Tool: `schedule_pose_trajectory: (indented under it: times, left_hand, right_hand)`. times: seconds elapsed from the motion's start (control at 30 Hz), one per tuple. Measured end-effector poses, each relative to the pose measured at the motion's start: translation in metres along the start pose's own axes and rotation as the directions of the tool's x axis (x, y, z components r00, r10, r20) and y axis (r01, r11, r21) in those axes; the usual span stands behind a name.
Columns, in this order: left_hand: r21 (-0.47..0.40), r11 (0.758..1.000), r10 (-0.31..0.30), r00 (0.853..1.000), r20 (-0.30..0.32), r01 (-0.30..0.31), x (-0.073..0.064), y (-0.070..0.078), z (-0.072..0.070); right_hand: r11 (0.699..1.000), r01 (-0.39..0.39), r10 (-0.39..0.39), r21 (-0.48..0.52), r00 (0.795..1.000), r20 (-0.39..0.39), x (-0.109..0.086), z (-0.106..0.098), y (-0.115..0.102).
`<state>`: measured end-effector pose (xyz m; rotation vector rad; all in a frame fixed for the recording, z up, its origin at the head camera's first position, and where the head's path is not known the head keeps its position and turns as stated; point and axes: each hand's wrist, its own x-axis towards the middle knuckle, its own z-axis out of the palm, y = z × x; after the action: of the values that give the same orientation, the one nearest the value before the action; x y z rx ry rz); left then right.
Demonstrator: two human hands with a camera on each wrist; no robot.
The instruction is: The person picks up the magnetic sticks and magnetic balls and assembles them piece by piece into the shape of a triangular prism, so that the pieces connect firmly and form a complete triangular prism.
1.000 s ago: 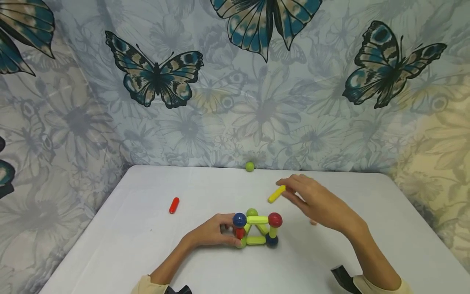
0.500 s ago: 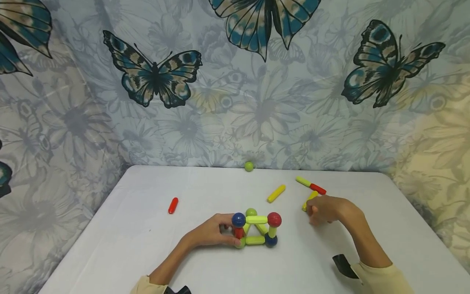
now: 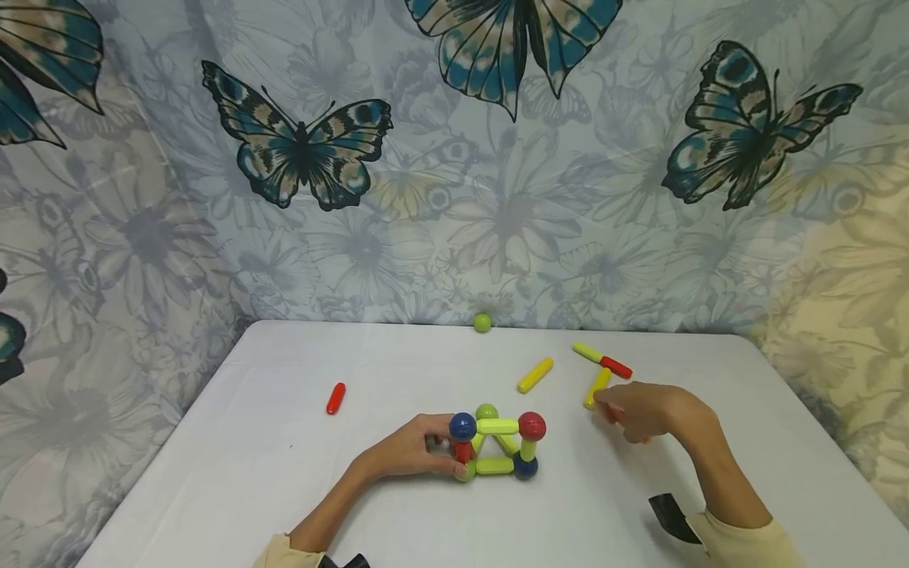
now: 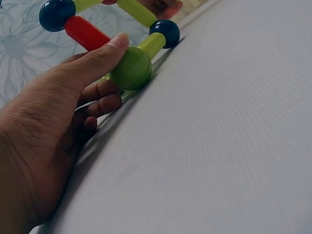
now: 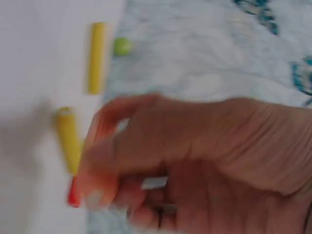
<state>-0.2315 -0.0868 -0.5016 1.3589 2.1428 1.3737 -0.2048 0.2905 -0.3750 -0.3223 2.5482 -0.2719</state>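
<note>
My left hand (image 3: 415, 447) grips the left side of a ball-and-rod frame (image 3: 495, 426) near the table's middle. In the left wrist view, its thumb lies across the red rod (image 4: 87, 34) beside the large green ball (image 4: 130, 68). Blue balls, a red ball and light-green rods make up the rest of that frame. To the right, my right hand (image 3: 656, 410) has bent fingers, their tips right at the near end of a yellow rod (image 3: 598, 388). The right wrist view, blurred, shows its thumb over the fingers; I cannot tell whether they pinch anything.
Another yellow rod (image 3: 536, 375) lies behind the ball-and-rod frame. A green rod (image 3: 586, 351) and a red rod (image 3: 615, 368) lie end to end at the back right. One more red rod (image 3: 336, 398) is at left. A green ball (image 3: 483, 322) sits at the back edge.
My right hand has moved right and nearer, away from the middle yellow rod to the right-hand one, which has turned slightly. The left hand and its ball-and-rod frame have stayed put.
</note>
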Motion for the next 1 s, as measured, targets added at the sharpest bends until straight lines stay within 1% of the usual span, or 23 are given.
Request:
schedule_pose_trajectory:
  times: [0.03,0.07,0.1,0.13,0.17,0.2,0.23,0.27,0.3,0.37,0.43,0.5,0.6,0.67,0.73,0.83,0.93,0.97,1.0]
  left_hand:
    - [0.006,1.0,0.009,1.0,-0.002,-0.009,0.0,0.0,0.0]
    - [0.008,1.0,0.012,1.0,-0.006,-0.012,0.0,0.0,0.0]
    - [0.011,1.0,0.016,1.0,-0.011,-0.016,0.001,0.0,0.0]
    - [0.014,1.0,0.018,1.0,-0.016,-0.018,0.001,-0.001,0.0]
    - [0.019,1.0,0.02,1.0,-0.024,-0.02,0.001,-0.001,0.0]
    - [0.024,1.0,0.019,0.999,-0.03,-0.018,0.002,-0.001,-0.001]
    - [0.025,1.0,0.01,0.999,-0.037,-0.009,0.001,-0.001,-0.001]
    - [0.023,1.0,0.004,0.999,-0.043,-0.003,0.001,-0.001,0.0]
    - [0.021,1.0,-0.001,0.999,-0.049,0.002,0.001,-0.001,0.0]
    - [0.011,1.0,-0.015,0.998,-0.06,0.016,0.0,-0.001,0.001]
    - [0.008,1.0,-0.018,0.997,-0.074,0.019,-0.001,-0.002,0.001]
    - [0.014,1.0,-0.004,0.996,-0.091,0.005,-0.001,-0.003,0.002]
    - [0.028,1.0,0.006,0.993,-0.115,-0.002,0.0,-0.004,0.003]
    - [0.028,0.999,-0.012,0.992,-0.125,0.016,0.001,-0.003,0.003]
    - [0.027,0.999,-0.029,0.99,-0.135,0.033,0.001,-0.002,0.002]
    - [0.032,0.998,-0.045,0.988,-0.147,0.05,0.001,-0.001,0.002]
    - [0.028,0.999,-0.023,0.988,-0.155,0.028,0.001,-0.003,0.003]
    - [0.027,0.999,-0.019,0.988,-0.153,0.023,0.001,-0.003,0.003]
    - [0.025,1.0,-0.008,0.988,-0.152,0.012,0.001,-0.003,0.003]
  right_hand:
    - [0.998,0.049,-0.048,0.033,0.998,-0.044,-0.006,-0.003,-0.003]
    - [0.993,0.11,-0.104,0.049,0.989,-0.103,-0.011,-0.007,-0.006]
    - [0.985,0.165,-0.152,0.06,0.973,-0.171,-0.017,-0.01,-0.01]
    - [0.975,0.215,-0.196,0.056,0.95,-0.242,-0.022,-0.013,-0.013]
    - [0.963,0.264,-0.238,0.048,0.923,-0.302,-0.026,-0.015,-0.018]
    - [0.951,0.307,-0.279,0.027,0.895,-0.347,-0.03,-0.018,-0.022]
    - [0.937,0.348,-0.322,0.002,0.867,-0.38,-0.032,-0.019,-0.026]
    - [0.927,0.376,-0.35,-0.017,0.846,-0.401,-0.035,-0.02,-0.03]
    - [0.918,0.395,-0.37,-0.026,0.834,-0.409,-0.037,-0.02,-0.034]
    - [0.901,0.432,-0.408,-0.033,0.82,-0.4,-0.04,-0.019,-0.042]
    - [0.888,0.459,-0.434,-0.032,0.813,-0.388,-0.042,-0.018,-0.05]
    - [0.876,0.483,-0.45,-0.012,0.808,-0.379,-0.045,-0.017,-0.056]
    - [0.866,0.499,-0.461,0.021,0.816,-0.349,-0.05,-0.013,-0.067]
    - [0.865,0.502,-0.471,0.02,0.823,-0.316,-0.05,-0.009,-0.076]
    - [0.873,0.488,-0.469,-0.004,0.837,-0.282,-0.049,-0.001,-0.086]
    - [0.89,0.448,-0.453,-0.082,0.853,-0.259,-0.043,0.015,-0.103]
    - [0.912,0.377,-0.408,-0.16,0.871,-0.274,-0.034,0.031,-0.118]
    - [0.916,0.357,-0.398,-0.184,0.871,-0.287,-0.03,0.037,-0.122]
    - [0.913,0.347,-0.399,-0.214,0.865,-0.304,-0.026,0.042,-0.125]
